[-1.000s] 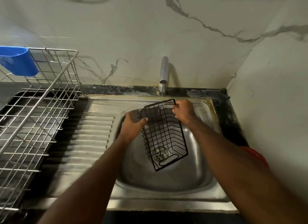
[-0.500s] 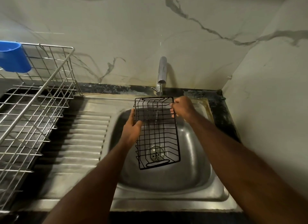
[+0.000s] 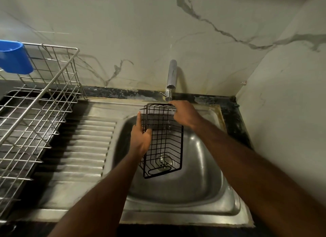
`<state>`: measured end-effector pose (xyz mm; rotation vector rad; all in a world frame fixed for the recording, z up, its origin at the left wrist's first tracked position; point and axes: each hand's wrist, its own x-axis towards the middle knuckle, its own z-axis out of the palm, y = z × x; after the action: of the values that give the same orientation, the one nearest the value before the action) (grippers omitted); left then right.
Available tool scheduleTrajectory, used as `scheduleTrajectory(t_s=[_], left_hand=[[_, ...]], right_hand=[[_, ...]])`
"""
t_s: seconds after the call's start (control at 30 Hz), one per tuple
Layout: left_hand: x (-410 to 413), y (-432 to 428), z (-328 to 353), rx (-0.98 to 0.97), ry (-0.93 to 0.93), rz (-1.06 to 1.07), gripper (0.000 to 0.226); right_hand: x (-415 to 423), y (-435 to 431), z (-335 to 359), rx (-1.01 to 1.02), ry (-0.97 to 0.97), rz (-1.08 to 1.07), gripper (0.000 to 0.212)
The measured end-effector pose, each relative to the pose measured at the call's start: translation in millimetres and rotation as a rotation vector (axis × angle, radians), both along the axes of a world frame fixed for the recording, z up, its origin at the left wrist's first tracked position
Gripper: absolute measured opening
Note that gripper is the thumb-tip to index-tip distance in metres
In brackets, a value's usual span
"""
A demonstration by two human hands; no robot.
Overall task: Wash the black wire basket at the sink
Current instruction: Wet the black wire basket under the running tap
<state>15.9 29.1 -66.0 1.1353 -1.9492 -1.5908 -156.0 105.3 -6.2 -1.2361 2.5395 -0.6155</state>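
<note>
The black wire basket hangs tilted over the steel sink bowl, its far end up under the tap. A thin stream of water runs from the tap onto the basket's far end. My left hand holds the basket's left side, fingers straight along the outside and thumb hooked over the wire. My right hand grips the far top rim, right under the water. The drain shows through the basket's near end.
A ribbed steel drainboard lies left of the bowl. Further left stands a metal wire dish rack with a blue plastic cup hung on its far corner. Marble walls close in behind and at the right.
The basket has turned from a skewed angle to lie almost straight away from me, and its far end has risen under the tap. My left hand slid along the left side.
</note>
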Motion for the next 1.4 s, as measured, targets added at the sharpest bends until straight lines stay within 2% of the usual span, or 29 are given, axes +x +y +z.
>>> scheduleTrajectory(t_s=[0.1, 0.27, 0.47, 0.67, 0.87, 0.93, 1.07, 1.23, 1.4], left_hand=[[1, 2, -1, -0.057, -0.001, 0.005, 0.084], [0, 7, 2, -0.151, -0.051, 0.001, 0.096], [-2, 8, -4, -0.167, -0.11, 0.012, 0.101], [-4, 4, -6, -0.203, -0.091, -0.025, 0.098], [-12, 7, -6, -0.278, -0.062, -0.07, 0.094], [-16, 7, -4, -0.299, -0.054, -0.089, 0.093], [-21, 9, -2, -0.331, -0.054, -0.116, 0.094], [-20, 10, -3, -0.341, -0.037, -0.109, 0.09], [-21, 12, 1, -0.364, -0.064, -0.149, 0.095]], right_hand=[[-2, 6, 3, -0.038, -0.047, 0.062, 0.066], [-5, 13, 2, -0.009, -0.054, 0.047, 0.058], [13, 9, 10, -0.061, -0.121, 0.176, 0.069], [-4, 15, 7, 0.048, -0.12, 0.063, 0.064], [10, 8, 23, -0.112, -0.268, 0.267, 0.053], [0, 9, 24, -0.097, -0.29, 0.23, 0.049], [-17, 14, 23, -0.005, -0.345, 0.02, 0.045], [-6, 15, 29, -0.154, -0.408, 0.127, 0.047], [-25, 21, 22, -0.06, -0.458, 0.015, 0.043]])
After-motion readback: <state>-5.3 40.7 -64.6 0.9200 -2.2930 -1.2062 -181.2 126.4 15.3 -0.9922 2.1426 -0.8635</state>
